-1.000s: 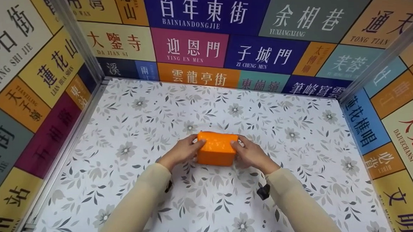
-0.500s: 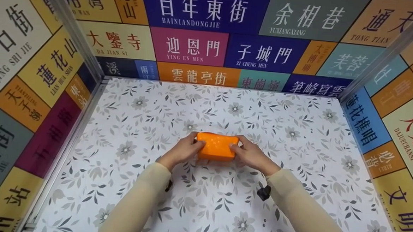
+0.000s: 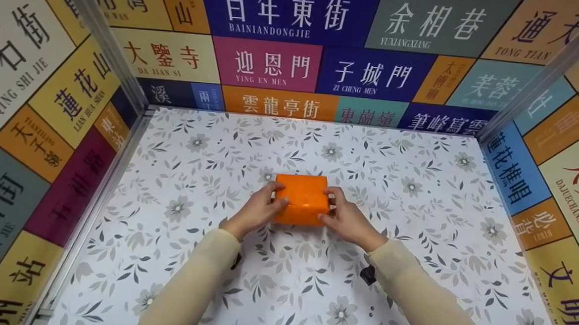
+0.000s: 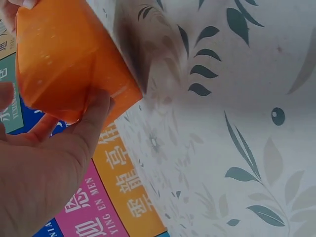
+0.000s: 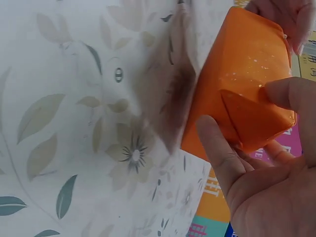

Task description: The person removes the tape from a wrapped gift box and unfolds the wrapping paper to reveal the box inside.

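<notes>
An orange wrapped box (image 3: 301, 199) with folded paper end flaps is held between both hands above the middle of the table. My left hand (image 3: 256, 208) grips its left end; in the left wrist view the thumb (image 4: 96, 111) presses on the folded end flap. At the opposite end my right hand (image 3: 350, 217) holds the box between thumb and fingers. The right wrist view shows the right thumb (image 5: 212, 138) near the box's lower edge and a finger (image 5: 286, 94) on its other side. Small light specks dot the orange surface.
A white tabletop (image 3: 204, 277) with a grey leaf and flower print spreads beneath the hands. Panels with coloured lettering (image 3: 265, 64) stand along the back and both sides. A metal frame strip (image 3: 89, 206) runs down the left edge.
The orange box has turned in the hands, so that its broad upper face and front now show differently. The right thumb has shifted down along its end, and the right fingers have changed their hold.
</notes>
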Demonstrator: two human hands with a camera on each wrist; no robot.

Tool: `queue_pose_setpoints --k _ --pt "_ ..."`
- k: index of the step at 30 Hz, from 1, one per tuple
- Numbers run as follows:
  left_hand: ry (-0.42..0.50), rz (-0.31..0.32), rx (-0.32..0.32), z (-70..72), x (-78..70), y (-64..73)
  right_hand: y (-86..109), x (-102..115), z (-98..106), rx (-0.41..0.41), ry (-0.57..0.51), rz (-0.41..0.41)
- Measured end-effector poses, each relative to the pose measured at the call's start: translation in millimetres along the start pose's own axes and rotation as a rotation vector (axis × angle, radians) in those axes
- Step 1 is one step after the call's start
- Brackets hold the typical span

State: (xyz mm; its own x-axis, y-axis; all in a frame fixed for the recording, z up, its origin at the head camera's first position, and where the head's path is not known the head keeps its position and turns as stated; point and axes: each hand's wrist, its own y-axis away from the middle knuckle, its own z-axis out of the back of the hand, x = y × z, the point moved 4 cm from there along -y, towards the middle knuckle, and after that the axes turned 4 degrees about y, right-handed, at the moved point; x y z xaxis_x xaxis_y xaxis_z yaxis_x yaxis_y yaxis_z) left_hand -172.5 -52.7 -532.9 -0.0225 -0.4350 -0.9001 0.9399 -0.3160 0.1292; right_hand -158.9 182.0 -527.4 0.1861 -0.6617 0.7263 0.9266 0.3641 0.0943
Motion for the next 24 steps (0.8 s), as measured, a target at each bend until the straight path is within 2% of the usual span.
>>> queue_pose_setpoints --k 5,13,15,18,21,24 --pt "-0.09 0.027 0.002 -7.2 8.0 -0.4 -0.3 -7.0 -10.4 -0.004 0.076 0.04" --pt "-0.371 -0.012 -0.025 -14.3 11.1 5.9 3.5 -16.2 -21.1 0.034 0.221 0.032" --pt "-0.468 -0.057 -0.047 -14.1 9.0 7.4 6.0 -15.8 -19.5 0.038 0.275 0.021" --pt "-0.645 -0.173 -0.064 -14.3 3.7 8.8 8.6 -12.9 -14.4 0.034 0.373 0.008" --pt "-0.79 -0.28 -0.016 -17.1 0.1 10.2 9.0 -5.8 -7.4 -0.014 0.445 0.039" --pt "-0.855 -0.314 0.058 -20.5 -0.5 9.9 6.2 2.5 -0.4 -0.092 0.493 0.097"
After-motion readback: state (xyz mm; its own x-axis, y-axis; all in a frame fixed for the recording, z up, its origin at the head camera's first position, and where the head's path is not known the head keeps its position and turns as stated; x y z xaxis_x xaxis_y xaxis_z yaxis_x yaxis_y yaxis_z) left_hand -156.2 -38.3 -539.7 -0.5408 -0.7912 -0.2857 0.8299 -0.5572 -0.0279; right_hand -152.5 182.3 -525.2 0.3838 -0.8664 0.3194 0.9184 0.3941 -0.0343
